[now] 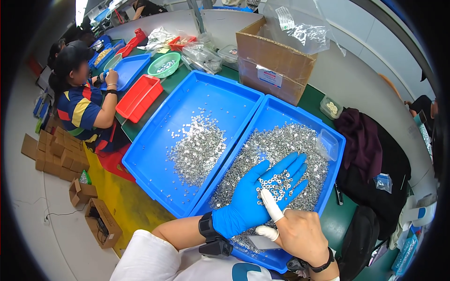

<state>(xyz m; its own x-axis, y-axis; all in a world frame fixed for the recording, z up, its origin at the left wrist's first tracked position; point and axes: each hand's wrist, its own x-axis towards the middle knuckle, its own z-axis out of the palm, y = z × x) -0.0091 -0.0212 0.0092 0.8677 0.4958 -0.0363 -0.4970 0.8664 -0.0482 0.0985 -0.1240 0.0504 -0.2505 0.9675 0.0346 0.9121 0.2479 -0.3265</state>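
My left hand (251, 192), in a blue glove, is open with the palm up and fingers stretched out. A single layer of small metal rings (280, 184) lies across its palm and fingers. My right hand (300, 232) is bare but for white finger cots on the thumb and index finger. Its index fingertip touches or hovers just over the rings, with the thumb apart below. Both hands are above the right blue tray (303, 112), which is thickly covered with the same rings. In the left blue tray (154, 140) lies a looser heap of rings (197, 150).
A clear plastic box (327, 145) and a pale rectangular piece (263, 242) lie in the right tray. Behind stands an open cardboard box (274, 65). To the left are a red bin (139, 98) and a person working (82, 93). Dark cloth (358, 140) lies at right.
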